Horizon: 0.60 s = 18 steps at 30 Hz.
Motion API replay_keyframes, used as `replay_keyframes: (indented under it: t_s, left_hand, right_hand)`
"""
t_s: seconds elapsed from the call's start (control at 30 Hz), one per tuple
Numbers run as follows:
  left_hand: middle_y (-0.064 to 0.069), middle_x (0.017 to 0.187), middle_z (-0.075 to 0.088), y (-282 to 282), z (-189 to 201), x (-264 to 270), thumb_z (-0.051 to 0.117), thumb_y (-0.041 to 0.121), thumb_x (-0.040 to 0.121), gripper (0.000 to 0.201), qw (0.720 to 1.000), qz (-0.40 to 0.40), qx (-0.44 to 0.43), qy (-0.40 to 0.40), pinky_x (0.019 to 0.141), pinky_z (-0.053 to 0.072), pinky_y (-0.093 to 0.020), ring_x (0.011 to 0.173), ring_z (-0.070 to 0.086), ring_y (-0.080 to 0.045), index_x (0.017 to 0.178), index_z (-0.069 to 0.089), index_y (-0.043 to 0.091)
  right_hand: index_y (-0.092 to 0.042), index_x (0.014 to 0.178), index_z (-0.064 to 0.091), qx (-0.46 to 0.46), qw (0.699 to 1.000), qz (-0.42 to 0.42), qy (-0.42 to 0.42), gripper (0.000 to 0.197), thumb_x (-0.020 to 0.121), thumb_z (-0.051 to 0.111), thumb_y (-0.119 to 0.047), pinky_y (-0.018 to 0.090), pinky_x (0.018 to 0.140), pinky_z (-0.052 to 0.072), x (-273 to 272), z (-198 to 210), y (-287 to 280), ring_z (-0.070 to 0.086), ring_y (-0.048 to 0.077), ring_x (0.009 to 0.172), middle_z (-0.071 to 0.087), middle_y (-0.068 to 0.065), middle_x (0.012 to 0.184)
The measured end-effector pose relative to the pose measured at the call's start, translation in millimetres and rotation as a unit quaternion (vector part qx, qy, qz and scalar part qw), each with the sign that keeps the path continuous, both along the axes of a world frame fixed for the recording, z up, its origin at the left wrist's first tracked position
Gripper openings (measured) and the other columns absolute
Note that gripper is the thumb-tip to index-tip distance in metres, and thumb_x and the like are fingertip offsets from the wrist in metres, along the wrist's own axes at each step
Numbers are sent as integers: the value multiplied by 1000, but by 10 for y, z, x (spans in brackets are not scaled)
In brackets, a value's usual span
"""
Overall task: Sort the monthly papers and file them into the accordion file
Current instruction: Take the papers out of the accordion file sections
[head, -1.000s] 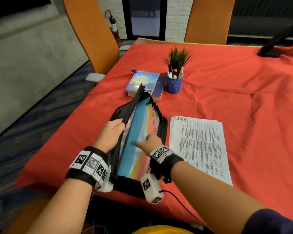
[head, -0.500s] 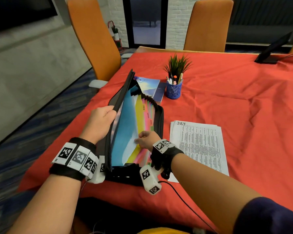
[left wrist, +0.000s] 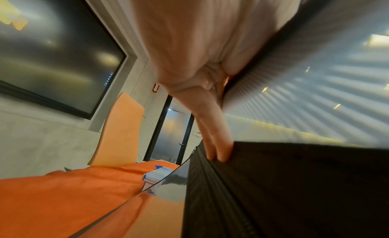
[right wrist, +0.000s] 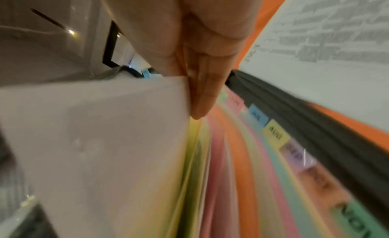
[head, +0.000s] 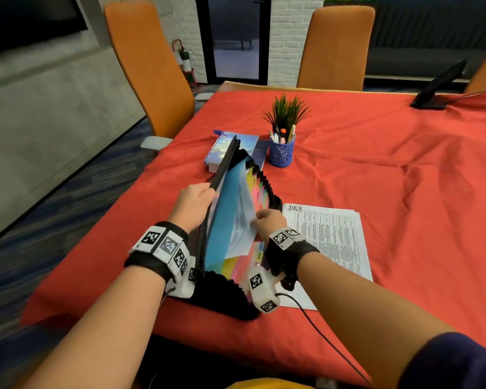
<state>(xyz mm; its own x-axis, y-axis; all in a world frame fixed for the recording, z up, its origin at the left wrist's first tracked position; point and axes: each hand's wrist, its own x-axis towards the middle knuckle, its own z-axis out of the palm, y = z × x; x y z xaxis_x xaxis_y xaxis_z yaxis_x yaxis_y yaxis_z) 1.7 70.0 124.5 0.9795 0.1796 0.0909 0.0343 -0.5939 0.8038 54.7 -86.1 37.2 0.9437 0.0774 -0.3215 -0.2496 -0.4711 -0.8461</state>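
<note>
One sheet (head: 240,220) pinched by right hand (head: 268,224) at front pockets, left hand (head: 192,204) gripping accordion file (head: 219,175) flap; July stack (head: 328,242) right-centre unfiled.

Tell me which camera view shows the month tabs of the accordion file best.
The right wrist view: the month tabs are close, with JUL and AUG readable. The head view shows them small. The left wrist view shows only the black cover.
</note>
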Motion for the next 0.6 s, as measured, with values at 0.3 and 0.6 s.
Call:
replay_keyframes:
  t_s: [0.3,0.6]
  left_hand:
    - [-1,102,56,-45,-317,65,39,0,92,49,998,-21,-56,6,74,40,-25,84,53,-18,137,46,16]
    - [4,124,55,0,-315,69,36,-9,90,53,997,-44,-60,-16,79,34,4,104,51,-3,134,51,16]
  right_hand:
    - [-8,104,65,-133,985,-107,-16,27,80,55,-3,31,79,48,-182,-188,-1475,62,30,92,68,13,99]
    - [-3,109,62,-240,951,-190,47,28,82,55,-3,34,83,43,-455,-582,-2406,59,34,98,65,20,105]
